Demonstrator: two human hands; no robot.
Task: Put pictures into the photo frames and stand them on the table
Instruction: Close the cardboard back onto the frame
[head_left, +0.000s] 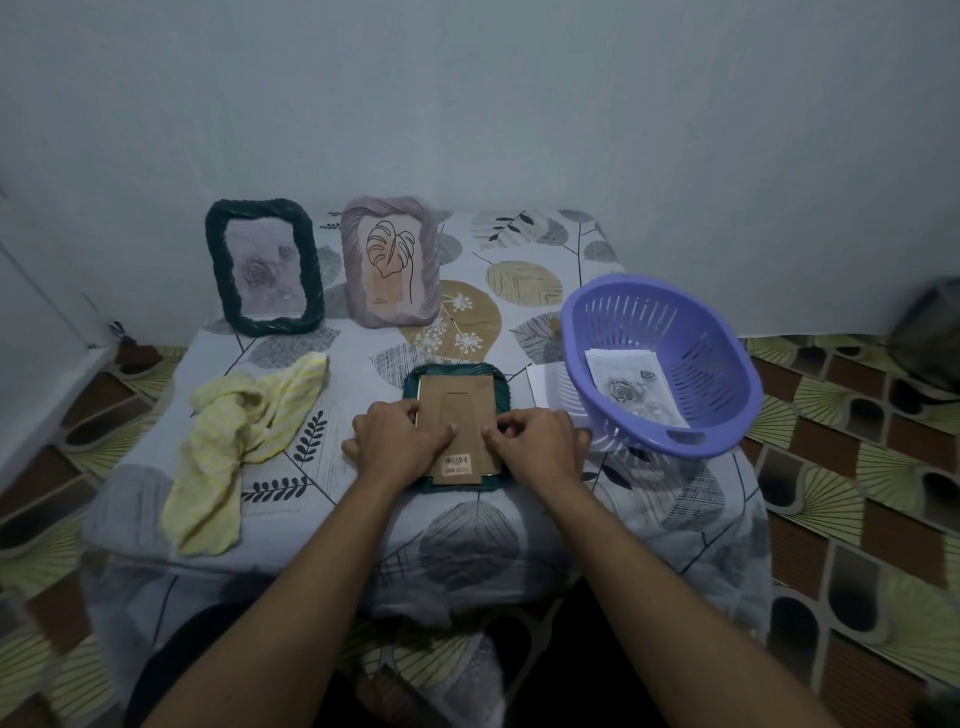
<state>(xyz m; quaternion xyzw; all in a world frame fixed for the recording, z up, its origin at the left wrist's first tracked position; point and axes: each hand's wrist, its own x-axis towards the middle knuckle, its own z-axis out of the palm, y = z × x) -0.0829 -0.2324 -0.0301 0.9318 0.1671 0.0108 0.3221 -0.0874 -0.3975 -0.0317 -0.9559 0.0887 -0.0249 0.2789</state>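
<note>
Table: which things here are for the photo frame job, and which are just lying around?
For the job: face-down green frame, its cardboard back, standing green frame, pink frame, rose picture, purple basket holding it.
Just lying around: yellow cloth.

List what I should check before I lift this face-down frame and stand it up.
1. Left hand and right hand on the backing board: ok.
2. Board seated in the teal frame: cannot tell.
3. Anything loaded underneath: cannot tell, the board hides it.
4. Stand leg flat against the board: ok.
5. Bare tablecloth right of the pink frame: ok.
</note>
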